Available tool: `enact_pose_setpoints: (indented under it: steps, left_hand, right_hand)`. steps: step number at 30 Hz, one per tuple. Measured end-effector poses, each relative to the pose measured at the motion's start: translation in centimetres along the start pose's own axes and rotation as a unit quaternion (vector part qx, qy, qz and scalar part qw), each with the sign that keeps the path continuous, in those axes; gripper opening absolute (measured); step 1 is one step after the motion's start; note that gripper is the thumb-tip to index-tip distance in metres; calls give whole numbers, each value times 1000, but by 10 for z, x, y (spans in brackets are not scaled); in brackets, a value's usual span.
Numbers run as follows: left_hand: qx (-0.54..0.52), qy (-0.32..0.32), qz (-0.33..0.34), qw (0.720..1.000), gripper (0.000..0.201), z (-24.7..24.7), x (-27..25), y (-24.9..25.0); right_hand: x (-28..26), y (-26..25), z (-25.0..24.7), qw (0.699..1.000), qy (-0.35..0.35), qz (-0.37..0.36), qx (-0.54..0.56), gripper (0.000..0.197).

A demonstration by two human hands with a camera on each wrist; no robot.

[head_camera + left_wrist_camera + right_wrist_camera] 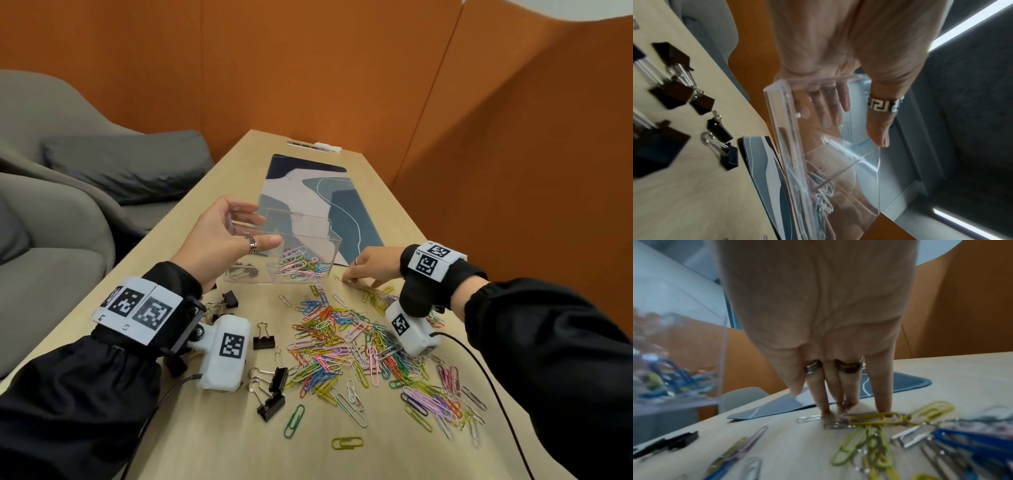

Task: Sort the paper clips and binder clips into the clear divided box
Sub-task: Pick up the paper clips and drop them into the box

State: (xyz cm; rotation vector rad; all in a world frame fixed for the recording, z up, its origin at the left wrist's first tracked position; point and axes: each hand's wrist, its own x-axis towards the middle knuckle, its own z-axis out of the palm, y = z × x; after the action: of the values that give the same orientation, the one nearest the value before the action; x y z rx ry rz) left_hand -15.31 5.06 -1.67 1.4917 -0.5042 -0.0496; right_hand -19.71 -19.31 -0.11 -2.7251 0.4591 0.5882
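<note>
Two compartments of the clear box [301, 240] are seen to be in use: coloured paper clips [301, 265] are heaped in the right one, and a few binder clips [241, 270] lie in the left one. The box is held tilted above the table [212, 445] by the left hand [222, 236], whose thumb, with a patterned ring on it, is laid along one wall while the fingers are spread behind the opposite wall; this grip is confirmed in the left wrist view, where the fingers [828, 105] are seen through the plastic. Whether the box's lower edge touches the table cannot be told.

The right hand [370, 267] is lowered to the table just right of the box, with its fingers [818, 395] held nearly straight and their tips pressed down on several paper clips at the far edge of the loose pile [359, 342]. A yellow clip [867, 419] and a silver clip [809, 418] are seen right at those fingertips. Nothing is seen to be gripped by that hand.

Most of the paper clips are scattered in a wide heap between the two forearms. Black binder clips [270, 387] are left on the table near the left wrist. A patterned mat [308, 192] is laid beyond the box, against an orange partition [342, 68].
</note>
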Motion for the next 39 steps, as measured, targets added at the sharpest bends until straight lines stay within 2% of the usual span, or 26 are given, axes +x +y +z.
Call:
enact_pose_setpoints:
  steps: [3,5,8,12,15,18,21,23,31,35,39]
  left_hand:
    - [3,-3,1,1000,55,0,0,-1]
    - [6,-6,-1,1000,55,0,-1,0]
    - [7,-2,1,1000,56,0,-2,0]
    - [7,0,2,1000,51,-1,-1,0]
    - [10,-4,4,1000,52,1,-1,0]
    - [11,-6,5,1000,53,2,-2,0]
    - [12,-5,4,1000,51,1,-2,0]
    - [14,-3,3,1000,53,1,-2,-1]
    - [19,1,4,1000,55,1,-1,-1]
    - [22,1,3,1000,57,1,-1,-2]
    - [22,-3,0,1000,56,1,-1,-1]
  right_hand:
    - [-6,-4,1,999,19,-32,-4,40]
    - [-10,-10,5,996,31,-59,-67,42]
    - [-12,-14,9,986,10,-70,-149,42]
    - [-19,-2,4,978,-15,-64,-197,46]
    - [-24,15,-2,985,7,-68,-155,42]
    - [-31,29,-4,993,61,-32,-97,40]
    - [-33,36,0,998,33,27,-54,46]
    - [-33,36,2,999,9,40,-10,50]
    - [-37,15,15,996,-92,-12,14,49]
    - [-35,9,26,994,-77,-53,-61,58]
    - [-32,9,32,995,-81,-65,4,45]
